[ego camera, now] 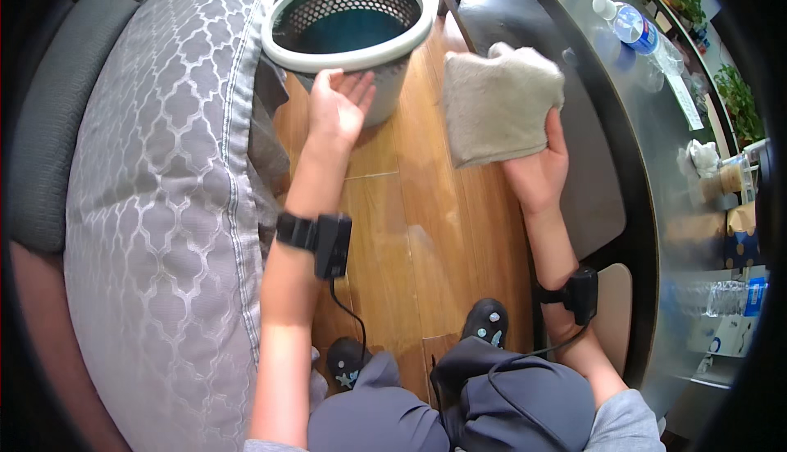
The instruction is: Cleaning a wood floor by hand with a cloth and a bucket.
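Note:
My right hand holds up a folded beige cloth, its thumb on the near right edge and the other fingers hidden behind the fabric. To the left, my left hand is in front of a waste bin with a white rim and perforated sides. Its palm is turned up, with the fingers apart and nothing in them. Whether the fingertips touch the bin, I cannot tell. A dark liner appears to cover the bin's inside. The bin stands on the wooden floor.
A sofa covered with a grey patterned cloth borders the left side. Along the right runs a glass-topped table, bearing a plastic bottle, a second bottle and a paper slip. Cables hang from both wrist-worn devices.

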Demonstrator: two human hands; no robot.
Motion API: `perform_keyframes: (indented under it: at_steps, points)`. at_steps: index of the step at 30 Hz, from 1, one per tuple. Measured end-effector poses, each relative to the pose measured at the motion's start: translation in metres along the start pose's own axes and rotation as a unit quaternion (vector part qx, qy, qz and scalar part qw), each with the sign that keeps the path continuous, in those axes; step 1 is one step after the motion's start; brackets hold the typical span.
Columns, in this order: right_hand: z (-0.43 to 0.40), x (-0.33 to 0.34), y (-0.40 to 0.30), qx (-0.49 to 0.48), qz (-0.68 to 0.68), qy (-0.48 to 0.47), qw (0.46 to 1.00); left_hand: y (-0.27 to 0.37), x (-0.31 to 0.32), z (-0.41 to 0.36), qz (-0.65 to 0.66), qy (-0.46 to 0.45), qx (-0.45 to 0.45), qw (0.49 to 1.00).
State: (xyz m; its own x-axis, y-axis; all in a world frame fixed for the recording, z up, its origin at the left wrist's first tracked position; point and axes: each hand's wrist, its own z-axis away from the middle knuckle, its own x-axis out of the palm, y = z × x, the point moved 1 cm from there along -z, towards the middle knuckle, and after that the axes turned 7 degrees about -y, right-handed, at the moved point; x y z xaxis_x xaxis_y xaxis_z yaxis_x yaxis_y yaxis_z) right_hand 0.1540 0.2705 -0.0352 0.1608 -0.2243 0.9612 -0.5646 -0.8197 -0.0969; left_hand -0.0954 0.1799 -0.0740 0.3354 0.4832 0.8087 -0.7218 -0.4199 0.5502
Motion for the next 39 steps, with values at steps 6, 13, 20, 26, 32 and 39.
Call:
perform_keyframes:
  at_steps: [6, 13, 20, 26, 32, 39]
  points:
    - [-0.028, 0.040, -0.003, 0.040, -0.054, -0.169, 0.983, -0.018, -0.012, 0.124, 0.002, -0.054, -0.094, 0.994]
    - [-0.056, 0.054, 0.030, 0.114, 0.040, -0.127, 0.985, 0.020, -0.023, 0.183, -0.520, -0.231, -0.270, 0.777]
    - [-0.060, 0.054, 0.048, 0.200, 0.022, -0.119, 0.972, 0.030, 0.047, 0.151, 0.093, -0.235, -0.063, 0.966]
    - [-0.064, 0.063, 0.056, 0.205, 0.088, -0.051, 0.973, 0.040, 0.058, 0.126, 0.190, -0.191, -0.002, 0.963]
    - [-0.076, 0.072, 0.070, 0.103, 0.379, 0.130, 0.910, 0.027, 0.049, 0.113, -0.030, -0.101, 0.142, 0.984]
    - [-0.064, 0.078, 0.122, 0.095, 0.416, 0.019, 0.904, -0.017, 0.041, 0.104, -0.440, -0.213, 0.277, 0.827]
